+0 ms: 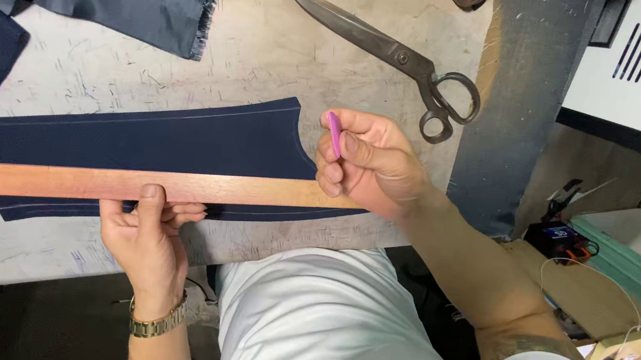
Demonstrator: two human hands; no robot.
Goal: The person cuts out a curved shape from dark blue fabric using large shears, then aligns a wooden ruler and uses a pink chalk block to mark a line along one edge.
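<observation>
While pinned flat, smooth wooden ruler [119, 183] under left hand [146, 242]; right hand [370, 164] fingers pinching pink chalk [334, 132].

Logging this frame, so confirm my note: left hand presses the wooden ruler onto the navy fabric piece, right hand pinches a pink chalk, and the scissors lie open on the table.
One detail is wrong. In the head view the scissors lie closed, blades together, not open. The rest holds: the left hand presses the wooden ruler onto the navy fabric piece, and the right hand pinches the pink chalk.

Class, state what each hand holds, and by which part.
Right hand pinches pink tailor's chalk by its lower half. Left hand presses the wooden ruler at its near edge.
</observation>
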